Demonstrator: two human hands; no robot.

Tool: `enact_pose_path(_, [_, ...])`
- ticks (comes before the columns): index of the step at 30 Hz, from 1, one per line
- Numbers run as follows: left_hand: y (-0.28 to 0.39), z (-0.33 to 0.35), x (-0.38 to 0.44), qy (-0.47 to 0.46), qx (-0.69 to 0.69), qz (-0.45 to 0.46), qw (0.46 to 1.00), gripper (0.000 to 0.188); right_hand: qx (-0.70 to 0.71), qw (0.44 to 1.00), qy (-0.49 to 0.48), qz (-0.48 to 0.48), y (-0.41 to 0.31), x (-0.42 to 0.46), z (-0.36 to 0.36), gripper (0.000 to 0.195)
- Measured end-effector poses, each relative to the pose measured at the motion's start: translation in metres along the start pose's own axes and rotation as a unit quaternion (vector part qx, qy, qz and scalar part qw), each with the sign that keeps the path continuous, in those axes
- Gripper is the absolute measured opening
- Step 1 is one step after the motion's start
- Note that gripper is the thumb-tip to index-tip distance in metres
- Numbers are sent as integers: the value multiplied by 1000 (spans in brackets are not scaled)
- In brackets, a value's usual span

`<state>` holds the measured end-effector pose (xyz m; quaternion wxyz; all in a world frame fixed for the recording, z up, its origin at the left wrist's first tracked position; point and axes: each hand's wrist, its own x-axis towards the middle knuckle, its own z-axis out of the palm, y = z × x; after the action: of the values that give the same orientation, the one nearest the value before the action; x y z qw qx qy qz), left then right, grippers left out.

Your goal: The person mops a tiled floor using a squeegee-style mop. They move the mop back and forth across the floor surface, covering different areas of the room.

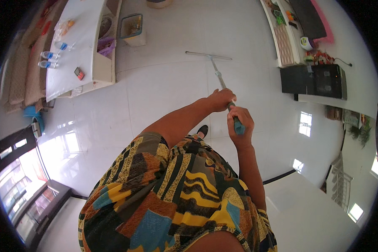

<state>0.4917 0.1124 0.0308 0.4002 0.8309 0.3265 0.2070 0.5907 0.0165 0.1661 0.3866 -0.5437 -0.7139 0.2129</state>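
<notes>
Both my hands are wrapped around the pole of a long-handled floor squeegee (219,77). My left hand (222,100) is the farther one, closed just above the dark upper grip. Close behind it, my right hand (242,118) holds the handle near its blue-green end (238,126). The pole slants away from me to a thin, wide head (208,55) lying on the glossy white tiled floor (163,91). My black shoe (203,130) shows below my left forearm; the other foot is hidden.
On the left, a white table (78,50) bears several water bottles (49,55) and a mobile phone (79,73). A waste bin (134,30) stands beside it. At right are a low white cabinet (282,37) and a black appliance (313,82). A doorway (19,176) lies lower left.
</notes>
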Motion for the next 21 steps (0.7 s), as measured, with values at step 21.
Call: enact_pose_path(21, [32,114,-23,-280,-109,148,942,10,55,975,21,214,-125,-70,-120,10])
